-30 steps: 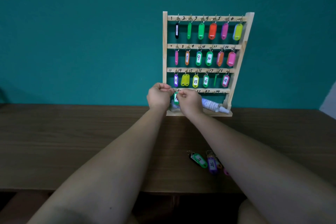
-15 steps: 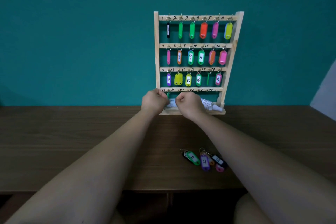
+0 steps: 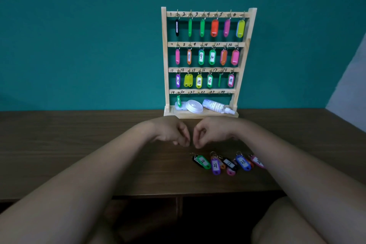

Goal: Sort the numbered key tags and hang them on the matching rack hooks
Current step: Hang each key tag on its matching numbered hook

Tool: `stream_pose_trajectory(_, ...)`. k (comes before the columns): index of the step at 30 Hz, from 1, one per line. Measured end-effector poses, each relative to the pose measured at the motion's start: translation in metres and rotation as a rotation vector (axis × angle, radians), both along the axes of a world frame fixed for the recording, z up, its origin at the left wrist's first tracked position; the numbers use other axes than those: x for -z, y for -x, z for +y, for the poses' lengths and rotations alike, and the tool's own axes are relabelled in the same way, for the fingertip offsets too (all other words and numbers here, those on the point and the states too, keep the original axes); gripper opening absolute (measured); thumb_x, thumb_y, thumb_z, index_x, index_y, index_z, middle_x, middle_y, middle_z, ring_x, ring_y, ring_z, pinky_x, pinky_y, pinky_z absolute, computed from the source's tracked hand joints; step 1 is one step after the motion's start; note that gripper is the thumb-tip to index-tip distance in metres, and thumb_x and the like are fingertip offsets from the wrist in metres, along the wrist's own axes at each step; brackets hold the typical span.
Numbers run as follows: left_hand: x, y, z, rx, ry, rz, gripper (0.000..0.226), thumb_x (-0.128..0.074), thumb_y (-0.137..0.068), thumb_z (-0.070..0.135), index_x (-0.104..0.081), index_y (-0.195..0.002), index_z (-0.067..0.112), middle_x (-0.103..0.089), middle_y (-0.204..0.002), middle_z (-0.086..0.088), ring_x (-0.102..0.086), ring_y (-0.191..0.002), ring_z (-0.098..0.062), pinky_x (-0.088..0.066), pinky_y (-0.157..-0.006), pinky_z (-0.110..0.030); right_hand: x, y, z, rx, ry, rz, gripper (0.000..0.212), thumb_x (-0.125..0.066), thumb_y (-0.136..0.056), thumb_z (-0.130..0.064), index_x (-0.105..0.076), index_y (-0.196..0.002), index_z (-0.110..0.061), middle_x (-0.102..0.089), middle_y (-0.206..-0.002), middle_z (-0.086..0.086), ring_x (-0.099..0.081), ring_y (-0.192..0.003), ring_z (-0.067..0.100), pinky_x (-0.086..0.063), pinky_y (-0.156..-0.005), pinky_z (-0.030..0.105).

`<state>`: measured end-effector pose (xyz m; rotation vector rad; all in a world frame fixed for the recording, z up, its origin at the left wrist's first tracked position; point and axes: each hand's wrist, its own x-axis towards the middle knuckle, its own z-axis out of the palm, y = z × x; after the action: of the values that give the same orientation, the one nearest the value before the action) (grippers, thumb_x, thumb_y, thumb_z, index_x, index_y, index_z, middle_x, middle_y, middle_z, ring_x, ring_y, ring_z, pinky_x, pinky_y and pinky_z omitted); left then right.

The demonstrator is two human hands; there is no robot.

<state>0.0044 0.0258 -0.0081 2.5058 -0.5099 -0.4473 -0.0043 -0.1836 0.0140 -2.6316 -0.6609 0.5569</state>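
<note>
At the back of the worktop (image 3: 79,144), against a teal wall, stands the wooden key rack (image 3: 164,55), upright, 4 rails w/ handwritten nos. 1–24. Top 3 rails each carry 6 hung tags. L to R: top rail black, green, green, orange-red, pink, yellow; 2nd rail pink, orange 8, green 9, green 10, orange, pink; 3rd rail purple 13, yellow, yellow 15, green 16, a green one hanging edge-on, then 18. Bottom rail, marked 19–24, carries one small green tag (image 3: 179,101) at its left end, by the 19; its no. is too small to read.

On the rack's base shelf, L to R: a small white case (image 3: 183,107), a round white lid (image 3: 195,106), a white bottle (image 3: 214,105) lying on its side.

Nearer, over the worktop and close together, not touching: left grip (image 3: 174,133) and right grip (image 3: 210,132), both w/ fingers loosely curled, holding nothing I can see.

Just below the right grip, loose tags lie in a bunch on the worktop: green tag over a black one (image 3: 203,161), purple 21 (image 3: 215,166), black 22 (image 3: 229,163), blue 23 (image 3: 242,162), pink tag (image 3: 257,161) partly under the right forearm.
</note>
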Motion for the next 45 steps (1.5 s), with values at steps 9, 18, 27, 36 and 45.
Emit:
stream_pose_trajectory(9, 0.003, 0.014, -0.011, 0.101, -0.047, 0.084, 0.025, -0.09, -0.078, 0.017, -0.081, -0.102, 0.017, -0.08, -0.095, -0.004, -0.066, -0.081, -0.01, -0.052, -0.08, -0.025, 0.003, 0.009, 0.004, -0.096, 0.142, 0.031, 0.017, -0.088, -0.083, -0.037, -0.077, -0.094, -0.03, -0.071, -0.088, -0.014, -0.063, -0.085, 0.005, -0.051, -0.085, 0.033)
stream_pose_trajectory(18, 0.008, 0.009, -0.011, 0.074, -0.042, 0.054, 0.01, -0.086, -0.082, 0.02, -0.081, -0.09, 0.024, -0.075, -0.077, 0.013, -0.063, -0.07, -0.006, -0.05, -0.077, -0.025, 0.01, 0.006, 0.003, -0.113, 0.1, 0.023, 0.014, -0.086, -0.088, -0.033, -0.081, -0.099, -0.026, -0.065, -0.071, -0.025, -0.057, -0.077, -0.001, -0.044, -0.075, 0.028)
stream_pose_trajectory(27, 0.005, 0.013, -0.011, 0.096, -0.083, 0.123, 0.019, -0.089, -0.075, 0.023, -0.081, -0.092, 0.026, -0.078, -0.087, -0.003, -0.064, -0.073, -0.007, -0.048, -0.078, -0.034, 0.011, 0.008, 0.004, -0.132, 0.085, 0.047, 0.018, -0.086, -0.087, -0.03, -0.081, -0.101, -0.021, -0.069, -0.085, -0.015, -0.061, -0.088, 0.006, -0.05, -0.087, 0.034)
stream_pose_trajectory(36, -0.003, 0.018, -0.009, 0.081, -0.062, 0.087, 0.01, -0.087, -0.082, 0.023, -0.082, -0.089, 0.028, -0.073, -0.074, 0.014, -0.062, -0.071, -0.004, -0.049, -0.076, -0.022, 0.012, 0.0, -0.004, -0.086, -0.045, 0.063, 0.008, -0.084, -0.088, -0.025, -0.081, -0.096, -0.023, -0.072, -0.082, -0.016, -0.062, -0.081, 0.002, -0.049, -0.082, 0.029)
stream_pose_trajectory(45, -0.022, 0.012, 0.006, -0.038, 0.135, -0.056, 0.008, -0.084, -0.084, 0.016, -0.083, -0.091, 0.021, -0.078, -0.077, 0.004, -0.062, -0.068, -0.006, -0.05, -0.072, -0.017, 0.005, -0.017, -0.011, 0.016, -0.203, -0.012, 0.005, -0.083, -0.085, -0.024, -0.082, -0.089, -0.021, -0.079, -0.096, 0.005, -0.068, -0.09, 0.022, -0.055, -0.085, 0.042)
